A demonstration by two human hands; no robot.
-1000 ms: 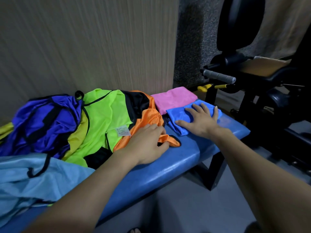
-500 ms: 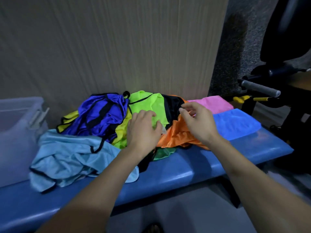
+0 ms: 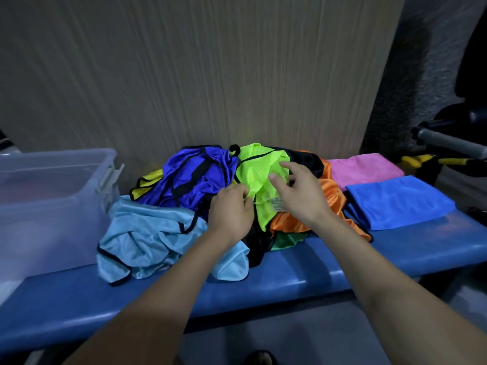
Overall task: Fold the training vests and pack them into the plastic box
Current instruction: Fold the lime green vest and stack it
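On the long blue padded bench (image 3: pixel 276 283), a loose heap of shiny mesh training vests (image 3: pixel 224 196) is lying near the middle of the view, against the pale wood-grain wall panel (image 3: pixel 210 75). The left hand (image 3: pixel 230 212) is resting on the heap with fingers curled, pinching the edge of the neon-green vest with black trim (image 3: pixel 259 175). The right hand (image 3: pixel 300 194) is hovering over the same vest just at three o'clock of the left one, fingers spread and loosely bent, gripping nothing. A crumpled light-blue vest (image 3: pixel 147 238) is sitting at eight o'clock of the heap, a royal-purple vest (image 3: pixel 195 175) at ten o'clock, an orange vest (image 3: pixel 332 196) at three o'clock. The clear plastic storage box (image 3: pixel 50 201) is standing at nine o'clock, touching the light-blue vest. Two folded vests, pink (image 3: pixel 363 168) and blue (image 3: pixel 398 200), are lying side by side at three o'clock.
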